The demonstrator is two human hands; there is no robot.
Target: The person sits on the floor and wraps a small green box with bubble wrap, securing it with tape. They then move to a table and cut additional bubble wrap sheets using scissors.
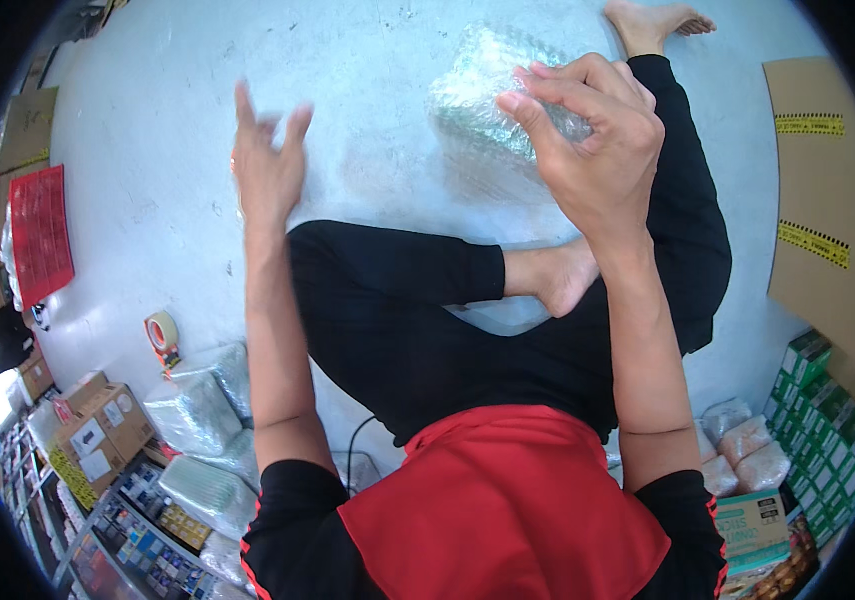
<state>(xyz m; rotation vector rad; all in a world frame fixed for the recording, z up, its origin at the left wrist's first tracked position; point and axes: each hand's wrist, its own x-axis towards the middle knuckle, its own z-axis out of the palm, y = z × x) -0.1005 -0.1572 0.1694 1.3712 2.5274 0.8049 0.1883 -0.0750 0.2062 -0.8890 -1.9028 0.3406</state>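
A bundle in bubble wrap (476,94) lies on the pale floor in front of me, beyond my bent leg. My right hand (596,131) is over the bundle's right part, thumb and fingertips near each other; whether it touches the wrap or pinches something thin and transparent, I cannot tell. To the left of the bundle, my left hand (270,161) is raised above the floor, blurred, fingers apart and holding nothing. A tape dispenser with a roll of tape (163,332) rests on the floor to the left of my left forearm.
Bubble-wrapped parcels (195,412) are piled at lower left, beside cardboard boxes (124,420) and shelving. A red crate-like panel (43,232) is at far left. On the right are a large cardboard sheet (817,187), stacked green boxes (821,442) and wrapped bundles (746,442). My legs frame the bundle.
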